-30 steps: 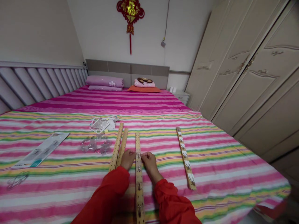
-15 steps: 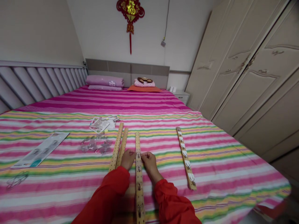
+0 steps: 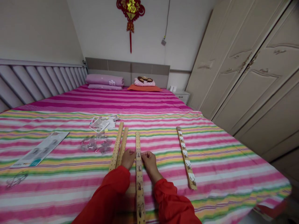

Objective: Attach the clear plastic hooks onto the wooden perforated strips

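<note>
Left hand [image 3: 128,158] and right hand [image 3: 149,160], red sleeves, at either side of perforated wooden strip [image 3: 139,177], which lies lengthwise on striped sheet [image 3: 221,174], center front; both hands' fingers bunched nearly together, thumb near index, tips at top metal hook [image 3: 138,154] on the strip, too small to tell whether either hand actually grips hook or strip edge; three more metal hooks sit below it in a row, holes bare above; two plain perforated strips [image 3: 116,147] side by side just left of left hand; beyond those, loose clear-backed hooks [image 3: 97,144] in a cluster, packaging pile [image 3: 105,123] behind them, flat hook card [image 3: 42,150] far left; strip with white hooks [image 3: 186,158] right, well apart from right hand
</note>
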`<state>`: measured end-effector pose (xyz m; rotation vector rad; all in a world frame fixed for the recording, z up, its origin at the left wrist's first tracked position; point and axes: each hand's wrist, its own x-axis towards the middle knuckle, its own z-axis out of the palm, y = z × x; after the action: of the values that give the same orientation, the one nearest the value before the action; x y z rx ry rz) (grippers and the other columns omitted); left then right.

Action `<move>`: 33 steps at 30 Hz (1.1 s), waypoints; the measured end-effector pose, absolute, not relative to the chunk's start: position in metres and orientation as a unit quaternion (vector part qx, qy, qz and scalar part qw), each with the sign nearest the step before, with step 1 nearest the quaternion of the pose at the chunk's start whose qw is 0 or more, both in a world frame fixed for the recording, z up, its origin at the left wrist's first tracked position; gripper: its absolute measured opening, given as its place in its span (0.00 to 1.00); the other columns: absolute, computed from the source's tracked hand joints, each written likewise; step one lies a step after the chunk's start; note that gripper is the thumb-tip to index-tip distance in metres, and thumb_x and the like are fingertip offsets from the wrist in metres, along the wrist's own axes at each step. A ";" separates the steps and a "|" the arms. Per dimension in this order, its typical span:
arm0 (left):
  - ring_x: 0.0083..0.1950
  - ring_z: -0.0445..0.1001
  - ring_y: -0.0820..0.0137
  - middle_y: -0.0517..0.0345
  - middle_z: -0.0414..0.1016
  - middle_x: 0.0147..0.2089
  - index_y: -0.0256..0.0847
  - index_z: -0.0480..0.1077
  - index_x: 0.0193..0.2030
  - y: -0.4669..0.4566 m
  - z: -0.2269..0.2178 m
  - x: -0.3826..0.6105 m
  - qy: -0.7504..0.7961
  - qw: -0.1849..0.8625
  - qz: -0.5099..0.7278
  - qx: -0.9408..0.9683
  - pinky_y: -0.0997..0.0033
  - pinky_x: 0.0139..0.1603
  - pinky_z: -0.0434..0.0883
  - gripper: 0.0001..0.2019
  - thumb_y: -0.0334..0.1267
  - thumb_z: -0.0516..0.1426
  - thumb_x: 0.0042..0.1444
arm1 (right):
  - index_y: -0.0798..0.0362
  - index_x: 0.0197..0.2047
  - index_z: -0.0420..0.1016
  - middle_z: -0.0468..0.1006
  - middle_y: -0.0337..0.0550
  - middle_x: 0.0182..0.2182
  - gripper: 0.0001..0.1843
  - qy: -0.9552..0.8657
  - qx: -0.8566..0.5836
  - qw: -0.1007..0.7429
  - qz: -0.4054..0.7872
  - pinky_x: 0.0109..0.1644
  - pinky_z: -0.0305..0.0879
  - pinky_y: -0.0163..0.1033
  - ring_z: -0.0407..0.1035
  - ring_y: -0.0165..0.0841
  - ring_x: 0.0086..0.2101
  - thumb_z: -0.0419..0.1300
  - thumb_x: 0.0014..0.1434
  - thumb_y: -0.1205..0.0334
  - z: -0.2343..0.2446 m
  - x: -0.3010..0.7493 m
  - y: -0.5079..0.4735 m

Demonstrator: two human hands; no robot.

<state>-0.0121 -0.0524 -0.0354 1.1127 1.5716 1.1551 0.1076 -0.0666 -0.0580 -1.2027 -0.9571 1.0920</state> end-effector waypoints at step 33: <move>0.32 0.74 0.69 0.56 0.74 0.30 0.36 0.71 0.35 -0.080 -0.001 -0.054 0.575 0.469 0.499 0.448 0.72 0.31 0.68 0.18 0.46 0.61 0.39 | 0.52 0.18 0.63 0.60 0.32 0.16 0.17 -0.465 -0.506 0.605 0.403 0.24 0.52 0.34 0.54 0.28 0.20 0.58 0.50 0.50 -0.054 0.112 -0.078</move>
<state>-0.0544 -0.0804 -0.0008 1.0979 1.4096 1.2229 0.1117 -0.0781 -0.0541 -1.1707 -1.0752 0.9327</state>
